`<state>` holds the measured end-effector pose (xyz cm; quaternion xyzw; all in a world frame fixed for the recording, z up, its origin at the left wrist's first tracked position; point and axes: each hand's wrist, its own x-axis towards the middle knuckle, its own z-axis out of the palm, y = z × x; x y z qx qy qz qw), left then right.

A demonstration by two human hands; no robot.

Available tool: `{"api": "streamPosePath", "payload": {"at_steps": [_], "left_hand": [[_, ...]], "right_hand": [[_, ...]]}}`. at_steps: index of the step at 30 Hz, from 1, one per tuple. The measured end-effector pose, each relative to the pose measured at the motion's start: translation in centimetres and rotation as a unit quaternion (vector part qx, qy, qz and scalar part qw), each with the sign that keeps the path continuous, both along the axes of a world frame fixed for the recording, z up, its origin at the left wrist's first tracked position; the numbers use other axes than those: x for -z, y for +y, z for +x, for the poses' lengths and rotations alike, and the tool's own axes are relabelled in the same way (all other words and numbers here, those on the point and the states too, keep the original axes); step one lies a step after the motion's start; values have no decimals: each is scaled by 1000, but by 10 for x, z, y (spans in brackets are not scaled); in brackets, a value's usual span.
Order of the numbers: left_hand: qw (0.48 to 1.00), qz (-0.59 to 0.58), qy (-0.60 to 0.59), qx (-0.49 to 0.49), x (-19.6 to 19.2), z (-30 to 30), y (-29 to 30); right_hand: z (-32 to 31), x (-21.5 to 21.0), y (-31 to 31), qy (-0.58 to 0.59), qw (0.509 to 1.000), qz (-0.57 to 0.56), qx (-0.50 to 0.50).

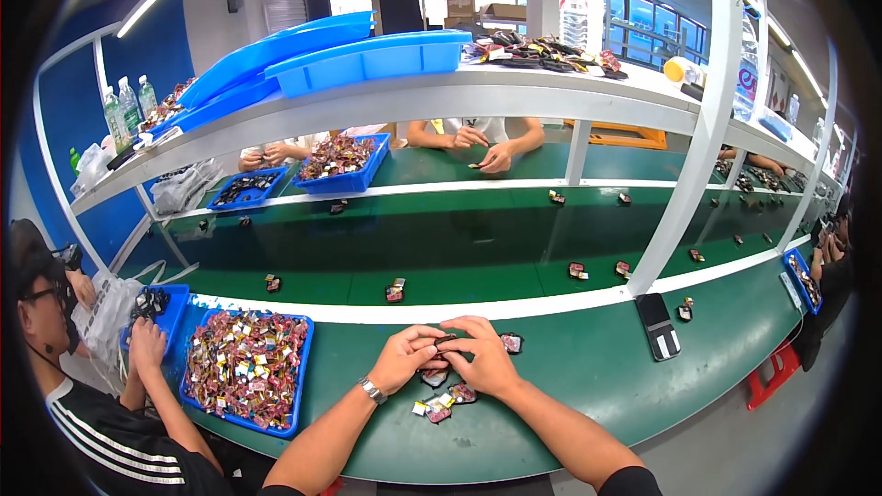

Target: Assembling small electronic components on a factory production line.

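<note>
Over the green worktop (570, 395), my left hand (402, 360) and my right hand (484, 363) meet with fingers pinched around a small dark part (446, 340). The fingers cover much of it, so its exact kind is hidden. A metal-banded watch (372, 390) is on my left wrist. Beneath and beside my hands lie several small red circuit boards (462, 392) with black edges and pale labels. One similar board (512, 343) rests just beyond my right fingers.
Left of my arm, a blue tray (304, 369) is heaped with similar boards. A black case (658, 327) lies to the right. Behind a white rail (413, 313), scattered boards sit on a green belt (459, 262). An overhead shelf (514, 87) and post (684, 165) stand ahead. Co-workers sit left, right and opposite.
</note>
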<state>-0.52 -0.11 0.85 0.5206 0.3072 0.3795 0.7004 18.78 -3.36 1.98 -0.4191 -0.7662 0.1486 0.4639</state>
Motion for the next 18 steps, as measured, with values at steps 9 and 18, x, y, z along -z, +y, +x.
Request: {"api": "streamPosePath", "payload": {"at_steps": [9,18], "left_hand": [[998,49,0,-37,4,-1,3],[997,52,4,-49,-4,5,-3]], "right_hand": [[-13,0,-1,5,1000,-14,0],[-8,0,0,17,1000,-11,2]]}}
